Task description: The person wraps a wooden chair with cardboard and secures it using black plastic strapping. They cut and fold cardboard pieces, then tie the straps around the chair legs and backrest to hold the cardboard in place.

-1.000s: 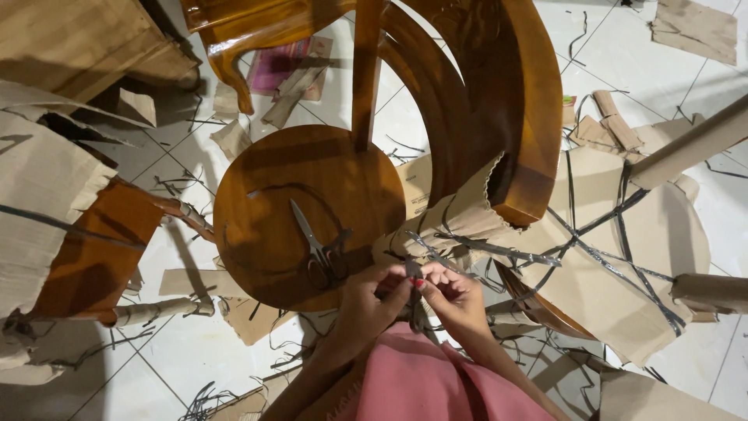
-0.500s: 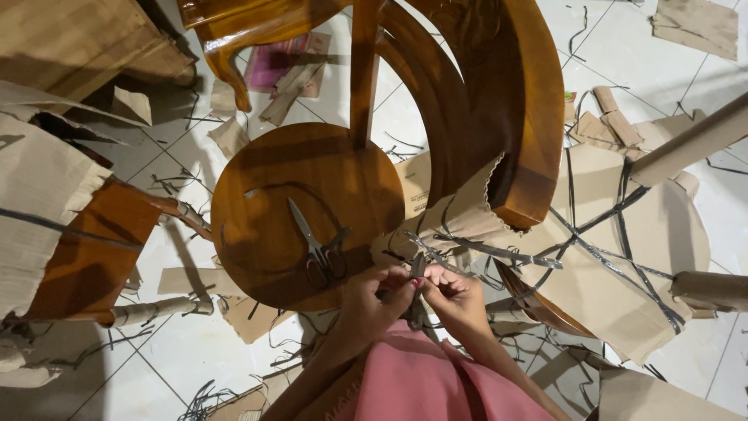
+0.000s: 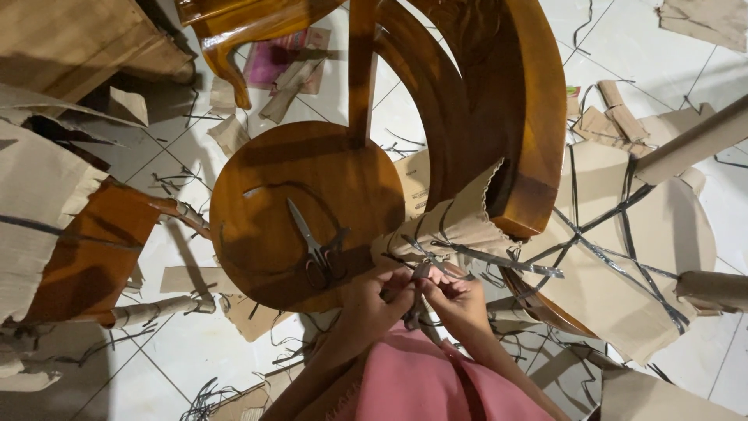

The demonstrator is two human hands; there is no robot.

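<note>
A round polished wooden seat lies in front of me with scissors resting on it. A carved wooden frame rises beside it, one part wrapped in brown cardboard bound by dark plastic straps. My left hand and my right hand meet just below the seat's edge, both pinching the same strap where it crosses the cardboard wrap. A pink garment covers my lap below the hands.
Torn cardboard sheets and cut straps litter the white tiled floor. Another partly wrapped wooden piece lies at the left. Cardboard-wrapped legs stick in from the right.
My hands have stayed at the strap below the seat, fingers shifting slightly. The scissors and furniture have not moved.
</note>
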